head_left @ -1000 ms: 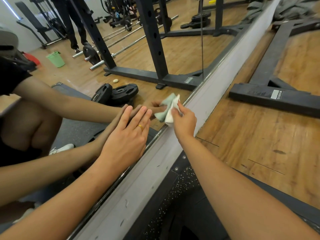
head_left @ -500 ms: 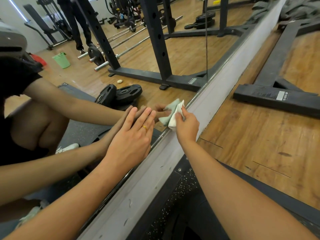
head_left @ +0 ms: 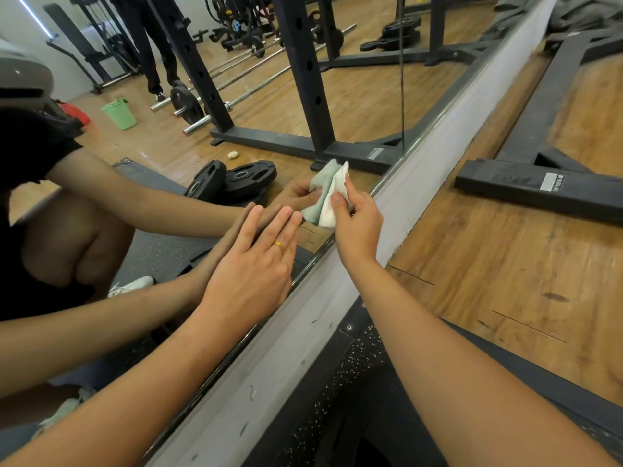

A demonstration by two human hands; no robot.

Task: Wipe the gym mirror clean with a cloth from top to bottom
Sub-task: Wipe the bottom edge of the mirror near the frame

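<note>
The gym mirror (head_left: 357, 96) fills the upper left and meets the floor along a grey base strip (head_left: 414, 183) that runs diagonally. My right hand (head_left: 357, 227) pinches a crumpled white cloth (head_left: 332, 203) and holds it against the glass near the mirror's bottom edge. The cloth's reflection shows pale green beside it. Flat on the glass just left of the cloth lies my left hand (head_left: 253, 271), fingers straight, a gold ring on one finger. Both arms are mirrored in the glass.
A black rack base (head_left: 539, 187) lies on the wooden floor to the right of the strip. Black speckled rubber matting (head_left: 340, 399) is under me. Reflected in the mirror are weight plates, barbells, a rack, a green bucket and a standing person's legs.
The view has shifted a little. My right hand with the cloth has moved slightly up the glass by the bottom edge; my left hand stays flat on the mirror.
</note>
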